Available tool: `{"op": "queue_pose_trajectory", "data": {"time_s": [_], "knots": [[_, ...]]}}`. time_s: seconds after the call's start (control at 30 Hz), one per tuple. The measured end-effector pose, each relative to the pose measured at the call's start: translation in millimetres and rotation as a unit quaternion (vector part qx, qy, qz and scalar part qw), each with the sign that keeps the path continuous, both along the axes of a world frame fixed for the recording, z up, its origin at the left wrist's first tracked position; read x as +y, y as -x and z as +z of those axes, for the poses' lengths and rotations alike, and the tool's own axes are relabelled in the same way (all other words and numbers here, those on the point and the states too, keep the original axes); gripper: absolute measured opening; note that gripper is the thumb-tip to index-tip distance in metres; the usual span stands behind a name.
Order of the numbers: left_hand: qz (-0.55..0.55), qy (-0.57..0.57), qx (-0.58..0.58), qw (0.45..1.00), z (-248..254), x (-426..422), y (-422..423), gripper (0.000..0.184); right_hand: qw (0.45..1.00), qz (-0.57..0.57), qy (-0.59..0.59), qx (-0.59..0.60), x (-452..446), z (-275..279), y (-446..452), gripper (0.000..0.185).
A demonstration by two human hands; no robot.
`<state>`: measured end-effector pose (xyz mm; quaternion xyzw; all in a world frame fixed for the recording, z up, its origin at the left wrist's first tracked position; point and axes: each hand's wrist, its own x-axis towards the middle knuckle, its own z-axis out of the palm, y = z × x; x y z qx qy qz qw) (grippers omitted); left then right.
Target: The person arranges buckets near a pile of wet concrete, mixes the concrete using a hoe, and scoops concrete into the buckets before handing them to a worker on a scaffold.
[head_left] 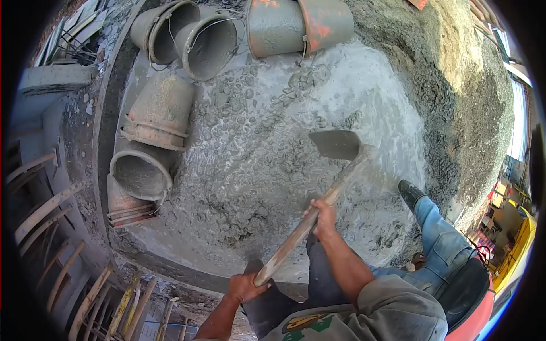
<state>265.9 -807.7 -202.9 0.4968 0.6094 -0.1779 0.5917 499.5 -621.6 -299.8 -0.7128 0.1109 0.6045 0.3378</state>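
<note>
I hold a long-handled hoe across the front of my body with both hands. My left hand is wrapped round the lower end of the wooden handle. Farther up the shaft, my right hand grips it with closed fingers. The hoe's flat metal blade lies up and to the right of my hands, over a wide spread of wet grey concrete mix. Paler, watery slurry surrounds the blade on its upper right side.
Cement-coated buckets lie tipped along the left, such as this one, and at the top. Gravel and sand are heaped at right. Another person's jeans leg and boot stand at the mix's edge. Wooden poles rise lower left.
</note>
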Motion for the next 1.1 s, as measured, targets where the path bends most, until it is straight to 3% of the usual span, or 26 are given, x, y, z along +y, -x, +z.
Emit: {"op": "queue_pose_trajectory", "data": {"time_s": [0.1,0.17,0.23,0.33,0.5,0.53,0.6,0.7,0.83,0.87,0.9,1.0,1.1], "knots": [[-0.015,-0.196,-0.055,0.979,-108,170,-56,0.048,0.987,-0.046,-0.14,-0.059,148,-64,-99,0.017],[-0.033,-0.208,-0.059,0.976,-130,275,-80,0.046,0.976,-0.056,-0.201,-0.06,237,-93,-135,0.015],[-0.028,-0.224,-0.049,0.973,-132,319,-87,0.048,0.981,-0.021,-0.191,-0.027,289,-136,-139,0.016],[0.045,-0.171,-0.02,0.984,-125,284,-57,0.049,0.988,0.062,-0.133,-0.043,297,-151,-67,0.022],[0.165,-0.128,0.012,0.978,-75,183,-7,0.053,0.979,0.173,-0.081,-0.07,241,-127,42,0.03],[0.18,-0.12,0.023,0.976,-66,156,7,0.053,0.972,0.204,-0.083,-0.085,219,-118,72,0.022],[0.218,-0.115,0.024,0.969,-58,112,37,0.055,0.967,0.223,-0.087,-0.083,176,-125,117,0.019],[0.272,-0.085,0.039,0.958,-31,30,53,0.056,0.959,0.264,-0.065,-0.075,112,-93,166,0.021],[0.356,-0.031,0.076,0.931,10,-90,81,0.056,0.946,0.322,0.016,-0.044,-25,-110,241,0.034],[0.407,0.001,0.072,0.91,15,-122,85,0.057,0.902,0.424,0.028,-0.069,-70,-160,253,0.042],[0.41,0.038,0.099,0.906,23,-150,85,0.058,0.886,0.459,0.03,-0.056,-112,-170,266,0.042],[0.353,0.088,0.154,0.919,57,-219,62,0.059,0.885,0.453,0.112,0.01,-198,-122,265,0.041],[0.323,0.164,0.137,0.922,110,-227,33,0.058,0.895,0.413,0.16,0.059,-231,-55,233,0.028]]}}
